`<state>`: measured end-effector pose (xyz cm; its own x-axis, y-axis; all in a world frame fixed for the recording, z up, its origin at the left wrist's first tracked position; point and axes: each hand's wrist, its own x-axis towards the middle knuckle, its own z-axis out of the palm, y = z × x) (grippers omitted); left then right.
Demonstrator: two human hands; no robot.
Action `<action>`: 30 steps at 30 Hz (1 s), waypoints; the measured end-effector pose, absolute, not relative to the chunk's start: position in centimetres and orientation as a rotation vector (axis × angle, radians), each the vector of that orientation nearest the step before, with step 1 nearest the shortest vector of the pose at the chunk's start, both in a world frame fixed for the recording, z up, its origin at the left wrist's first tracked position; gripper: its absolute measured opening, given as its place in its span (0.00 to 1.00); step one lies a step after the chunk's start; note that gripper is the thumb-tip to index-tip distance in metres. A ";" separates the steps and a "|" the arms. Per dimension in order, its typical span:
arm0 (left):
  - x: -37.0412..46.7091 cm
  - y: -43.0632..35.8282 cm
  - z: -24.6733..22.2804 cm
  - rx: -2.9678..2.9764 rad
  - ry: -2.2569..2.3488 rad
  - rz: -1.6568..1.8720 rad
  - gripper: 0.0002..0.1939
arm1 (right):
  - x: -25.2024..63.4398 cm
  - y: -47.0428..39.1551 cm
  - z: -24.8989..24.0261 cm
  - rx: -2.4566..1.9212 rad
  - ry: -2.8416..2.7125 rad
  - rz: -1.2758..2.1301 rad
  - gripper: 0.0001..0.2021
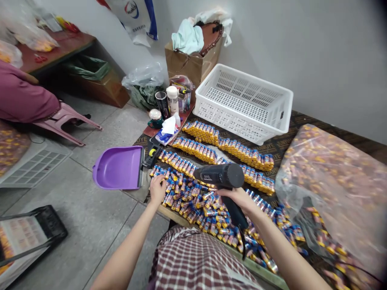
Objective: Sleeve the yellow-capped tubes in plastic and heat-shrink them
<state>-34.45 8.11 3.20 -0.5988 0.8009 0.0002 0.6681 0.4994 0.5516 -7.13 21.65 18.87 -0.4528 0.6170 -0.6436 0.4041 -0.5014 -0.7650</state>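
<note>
My right hand (238,200) is wrapped round the handle of a black hair dryer (219,175). The dryer's barrel points left above rows of small bottles (193,150) with yellow and blue ends and printed, shiny sleeves. My left hand (157,191) is at the left end of the nearest row, fingers curled in against the bottles; whatever lies between them is hidden. Below the dryer, a loose heap of the same bottles (196,201) spreads along the front edge of the table. The dryer covers part of the middle rows.
A white plastic crate (242,128) stands behind the rows. At right lies a large clear bag of bottles (338,189). A tape dispenser (152,155), cups (155,117) and a tissue pack (167,136) sit at left, beyond a purple dustpan (119,167). A seated person (28,96) is far left.
</note>
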 end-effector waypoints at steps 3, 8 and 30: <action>-32.8 11.9 3.6 1.311 2.399 0.682 0.14 | -2.0 19.5 20.1 -1.709 -1.338 2.006 0.13; -27.3 17.9 4.0 1.414 2.292 0.512 0.18 | 3.5 15.1 21.1 -1.892 -1.186 1.926 0.14; -24.9 23.3 4.4 1.189 2.379 -0.153 0.44 | 6.2 9.9 19.9 -1.661 -1.171 1.938 0.13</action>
